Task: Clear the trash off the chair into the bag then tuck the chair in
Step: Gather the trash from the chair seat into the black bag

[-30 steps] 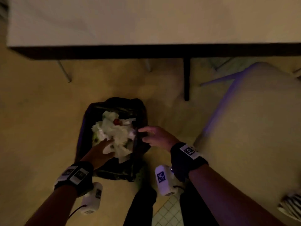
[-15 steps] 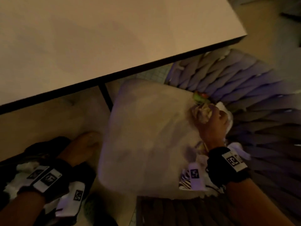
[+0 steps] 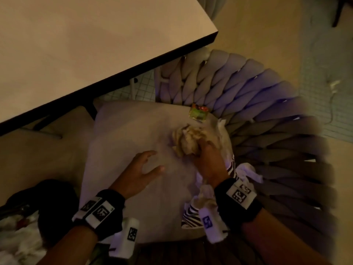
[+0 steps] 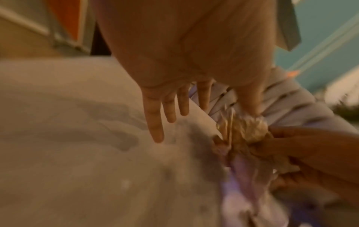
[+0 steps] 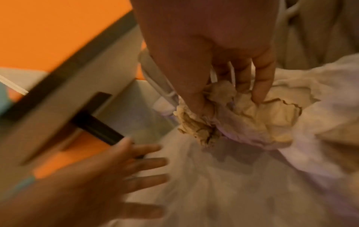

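Note:
A crumpled tan paper wad (image 3: 188, 140) lies on the chair's pale seat cushion (image 3: 129, 134), and my right hand (image 3: 205, 150) grips it, thumb and fingers curled into the paper (image 5: 239, 110). My left hand (image 3: 150, 165) hovers over the cushion with spread straight fingers (image 4: 155, 122), holding nothing. A green and red wrapper (image 3: 198, 112) sits at the cushion's back by the woven backrest (image 3: 267, 111). White tissue (image 3: 250, 172) and a black-and-white striped piece (image 3: 191, 217) lie under my right wrist. The black trash bag (image 3: 47, 203), holding white paper, stands on the floor at lower left.
A white table (image 3: 86, 44) with a dark edge overhangs the chair's front-left; its dark leg (image 3: 91, 109) stands close to the cushion's corner. Tan floor (image 3: 286, 35) and pale tiles lie beyond the backrest.
My view swung from the bag to the chair. My right hand closed on the tan paper wad, and my left hand came off the bag and out over the cushion.

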Tool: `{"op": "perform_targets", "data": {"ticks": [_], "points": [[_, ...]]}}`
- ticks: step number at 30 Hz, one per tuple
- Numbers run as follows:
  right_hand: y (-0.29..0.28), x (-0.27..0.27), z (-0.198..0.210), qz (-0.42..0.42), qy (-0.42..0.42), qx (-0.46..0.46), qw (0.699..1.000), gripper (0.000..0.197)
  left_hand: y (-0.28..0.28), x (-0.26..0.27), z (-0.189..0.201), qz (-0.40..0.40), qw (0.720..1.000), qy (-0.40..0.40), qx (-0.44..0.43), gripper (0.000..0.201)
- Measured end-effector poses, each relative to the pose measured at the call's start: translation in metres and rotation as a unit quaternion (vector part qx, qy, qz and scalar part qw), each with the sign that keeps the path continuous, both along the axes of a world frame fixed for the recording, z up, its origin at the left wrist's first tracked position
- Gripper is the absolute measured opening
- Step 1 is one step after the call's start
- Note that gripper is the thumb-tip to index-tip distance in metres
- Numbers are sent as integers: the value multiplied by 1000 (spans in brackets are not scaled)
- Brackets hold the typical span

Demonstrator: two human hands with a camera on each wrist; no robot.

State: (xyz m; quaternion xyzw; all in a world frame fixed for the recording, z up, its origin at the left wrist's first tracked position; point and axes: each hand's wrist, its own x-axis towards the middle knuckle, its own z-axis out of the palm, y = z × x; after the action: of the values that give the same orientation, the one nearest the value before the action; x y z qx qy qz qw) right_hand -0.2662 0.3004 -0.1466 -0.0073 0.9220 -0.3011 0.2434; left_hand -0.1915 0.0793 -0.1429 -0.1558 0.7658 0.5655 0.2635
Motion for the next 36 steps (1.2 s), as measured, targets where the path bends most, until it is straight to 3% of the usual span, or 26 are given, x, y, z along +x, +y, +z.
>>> {"op": "perform_targets", "data": {"ticks": [3, 4, 5, 7, 9, 11, 13, 14, 16, 19, 20, 22, 27, 29, 31, 36], "points": [[-35, 18, 22, 37, -107, -132, 985, 23, 16, -12, 9, 91, 982, -53, 158, 89], [-46, 22, 28, 50, -168, -194, 965, 22, 18, -15, 9, 111, 976, -56, 180, 92], [-53, 25, 30, 70, -216, -239, 944, 21, 18, -16, 8, 133, 972, -54, 187, 88], [-58, 16, 28, 109, -264, -269, 920, 29, 12, -18, 5, 155, 972, -49, 173, 59], [-51, -9, 18, 120, -288, -247, 917, 26, -2, -15, -2, 159, 974, -43, 152, 47], [-39, -47, 9, 78, -224, -198, 951, 25, -18, -9, -8, 181, 974, -52, 124, 45], [-25, -83, -10, 7, -97, -92, 991, 36, -32, -3, -13, 205, 971, -58, 106, 41], [-19, -98, -16, -34, -59, -29, 997, 41, -38, -1, -16, 213, 970, -58, 96, 37], [-7, -123, -37, -107, -56, 44, 992, 49, -46, 5, -20, 222, 970, -57, 74, 34], [0, -146, -77, -107, -39, 114, 987, 83, -57, 13, -21, 233, 968, -70, 59, 31], [-4, -147, -73, -109, -36, 134, 984, 87, -62, 16, -21, 236, 967, -78, 58, 32], [-10, -145, -64, -140, -43, 152, 977, 76, -68, 20, -21, 241, 965, -85, 56, 33], [-16, -135, -54, -109, -40, 84, 990, 36, -88, 27, -18, 268, 959, -83, 44, 34], [-26, -123, -41, -124, -69, 17, 990, 21, -98, 32, -16, 275, 956, -87, 45, 33], [-39, -105, -21, -99, -114, -44, 988, 31, -109, 40, -15, 286, 953, -94, 40, 36], [-104, -59, 7, 76, -177, -100, 976, 20, -149, 77, -8, 326, 942, -73, 34, 36]]}}
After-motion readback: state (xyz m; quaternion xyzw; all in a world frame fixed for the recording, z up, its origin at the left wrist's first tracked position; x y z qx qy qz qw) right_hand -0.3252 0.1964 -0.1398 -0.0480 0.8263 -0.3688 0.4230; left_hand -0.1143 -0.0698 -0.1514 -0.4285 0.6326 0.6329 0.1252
